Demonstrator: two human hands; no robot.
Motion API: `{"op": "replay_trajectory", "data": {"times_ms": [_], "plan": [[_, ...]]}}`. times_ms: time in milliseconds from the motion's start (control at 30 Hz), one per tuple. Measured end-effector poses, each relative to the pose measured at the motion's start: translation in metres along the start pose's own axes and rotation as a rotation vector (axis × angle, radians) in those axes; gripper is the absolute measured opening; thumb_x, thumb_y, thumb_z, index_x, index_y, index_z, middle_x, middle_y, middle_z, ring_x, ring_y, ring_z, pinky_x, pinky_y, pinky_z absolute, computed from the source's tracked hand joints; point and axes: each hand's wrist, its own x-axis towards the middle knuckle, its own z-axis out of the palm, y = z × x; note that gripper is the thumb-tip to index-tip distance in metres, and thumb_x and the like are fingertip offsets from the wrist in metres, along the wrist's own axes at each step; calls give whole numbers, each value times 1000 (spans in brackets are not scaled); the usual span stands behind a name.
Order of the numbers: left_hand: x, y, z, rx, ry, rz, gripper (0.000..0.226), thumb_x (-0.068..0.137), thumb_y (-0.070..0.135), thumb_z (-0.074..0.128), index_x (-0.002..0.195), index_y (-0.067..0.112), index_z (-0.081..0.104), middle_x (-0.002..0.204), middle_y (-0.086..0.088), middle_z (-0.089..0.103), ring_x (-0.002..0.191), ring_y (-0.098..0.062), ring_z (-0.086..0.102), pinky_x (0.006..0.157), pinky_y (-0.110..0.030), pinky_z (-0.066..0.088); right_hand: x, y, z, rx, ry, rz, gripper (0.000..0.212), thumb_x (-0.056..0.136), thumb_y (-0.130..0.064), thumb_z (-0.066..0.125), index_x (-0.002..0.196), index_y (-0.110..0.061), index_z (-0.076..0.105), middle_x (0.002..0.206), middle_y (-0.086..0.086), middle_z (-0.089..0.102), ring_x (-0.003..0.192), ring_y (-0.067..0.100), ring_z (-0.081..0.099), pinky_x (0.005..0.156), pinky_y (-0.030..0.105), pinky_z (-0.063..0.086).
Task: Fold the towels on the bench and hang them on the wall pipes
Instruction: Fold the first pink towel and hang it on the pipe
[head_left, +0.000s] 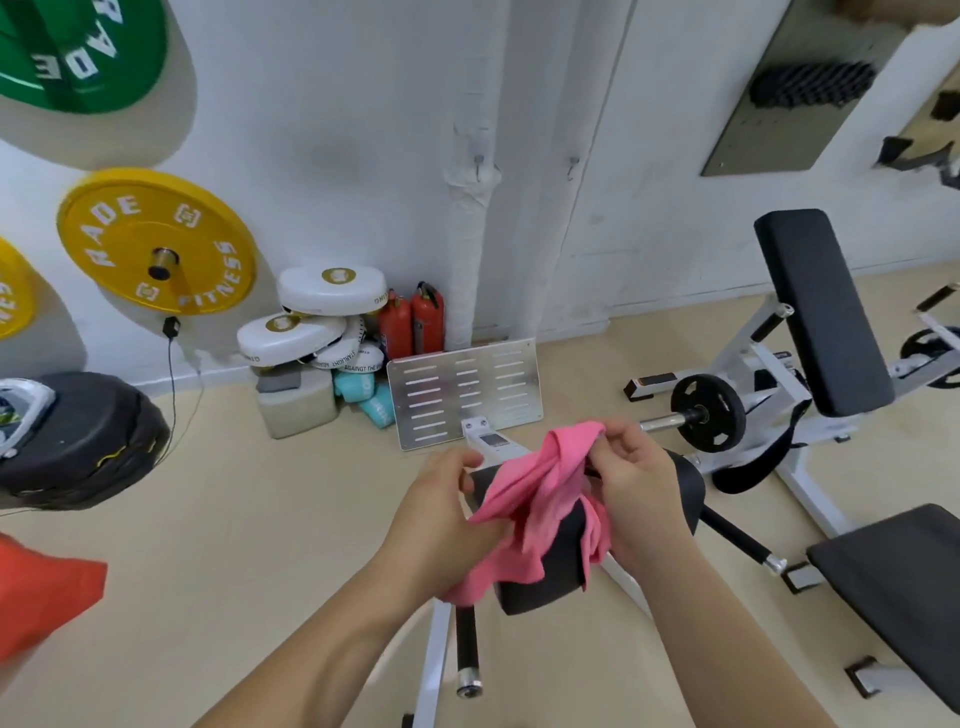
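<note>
Floor (249, 519) open left of bench pad (550, 577); slotted plate (467, 395), weight machine (769, 400) beyond.

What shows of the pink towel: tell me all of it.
The towel is a soft, thin-looking cloth, plain pink, crumpled and not yet folded. It hangs in front of a black pad; whether it touches the pad is unclear. The right hand pinches its upper edge, the left hand grips its lower left part, and the rest droops between and below them.

Left hand (441, 512): at frame centre, gripping the towel's (540, 499) lower fold.
Right hand (631, 483): just right of centre, pinching the towel's top edge.
</note>
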Motion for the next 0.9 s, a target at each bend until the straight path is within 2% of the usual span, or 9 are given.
{"op": "replay_trajectory", "data": {"times_ms": [100, 167, 300, 400, 467, 633, 700, 800, 900], "plan": [[2, 0, -2, 144, -21, -19, 9, 77, 30, 72, 80, 23, 67, 93, 6, 57, 73, -12, 56, 58, -27, 50, 5, 2, -7, 12, -14, -9, 27, 102, -3, 56, 92, -22, 72, 86, 7, 74, 84, 26, 63, 80, 43, 49], [5, -2, 1, 266, -2, -47, 13, 79, 31, 62, 70, 21, 62, 79, 6, 62, 74, -18, 60, 64, -36, 54, 14, 5, -9, 10, -20, -9, 33, 102, -5, 55, 87, -28, 72, 76, 1, 71, 74, 20, 62, 71, 37, 49], [15, -6, 8, -69, 60, -112, 3, 76, 21, 61, 74, 24, 61, 67, 5, 68, 60, -15, 64, 55, -35, 54, 55, -6, -16, 79, 63, 53, 21, 102, -11, 55, 92, -26, 67, 66, -7, 63, 67, 15, 55, 60, 31, 45], [31, 10, 11, -273, 245, -102, 11, 82, 7, 69, 78, 17, 66, 68, 2, 63, 60, -7, 53, 60, -25, 44, 96, -28, -22, 27, -11, 14, 15, 98, -16, 57, 96, -27, 66, 84, 3, 67, 82, 20, 61, 73, 40, 50], [47, 29, 10, -327, 385, -112, 10, 85, 15, 75, 80, 13, 67, 70, -3, 64, 63, -9, 53, 61, -27, 43, 128, -47, -23, -42, -87, -36, 19, 96, -19, 56, 93, -34, 67, 88, 5, 68, 87, 24, 61, 76, 43, 50], [70, 73, 10, -140, 652, -150, 38, 80, 40, 81, 69, 13, 57, 61, 8, 52, 59, -11, 47, 56, -28, 36, 173, -94, -42, -234, -289, -193, 24, 102, -9, 49, 107, -24, 67, 106, -1, 73, 97, 14, 66, 82, 30, 52], [67, 87, 24, -102, 631, -119, 31, 80, 35, 81, 70, 18, 58, 61, 8, 55, 59, -8, 49, 56, -25, 39, 176, -91, -61, -379, -334, -196, 28, 101, -5, 48, 112, -23, 68, 108, -3, 71, 104, 17, 64, 78, 26, 49], [63, 100, 64, -75, 459, -51, 11, 81, 18, 75, 80, 20, 64, 70, 3, 65, 61, -9, 56, 59, -26, 47, 174, -67, -91, -578, -346, -148, 45, 96, 4, 51, 134, -19, 60, 125, 5, 64, 107, 19, 59, 73, 21, 45], [67, 103, 117, -41, 285, 32, 17, 81, 10, 70, 92, 22, 66, 76, 10, 64, 62, 0, 54, 63, -17, 44, 154, -39, -108, -651, -599, -234, 68, 83, 1, 61, 142, -31, 51, 133, -10, 58, 119, 8, 55, 98, 21, 49]]}}
